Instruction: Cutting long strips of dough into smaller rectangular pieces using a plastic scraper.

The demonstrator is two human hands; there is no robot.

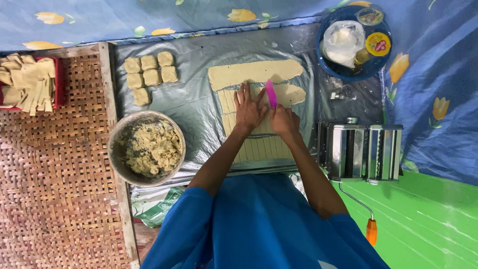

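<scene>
Head view: the person works over a grey plastic sheet [199, 99] spread on the floor. The left hand [249, 110] lies flat, fingers [245, 92] spread and extended, pressing on a rolled dough sheet [259, 142] scored into narrow strips at the centre of the plastic sheet. The right hand [284, 121] sits just beside it, fingers curled closed around a pink plastic cutter [271, 93] whose blade points away from the person and touches the dough. A long uncut dough strip [255, 73] lies beyond the hands, toward the far edge of the sheet. Seven square dough blocks [149, 74] sit near the far left corner. A metal bowl [118, 149] of crumbly dough rests at the left edge. A pasta roller [366, 152] with an orange-handled crank stands at the right edge. A blue dish [383, 57] holding a bag and small jars occupies the far right corner. A red tray [59, 79] of cut strips rests on a woven mat [55, 189] well apart to the left.
</scene>
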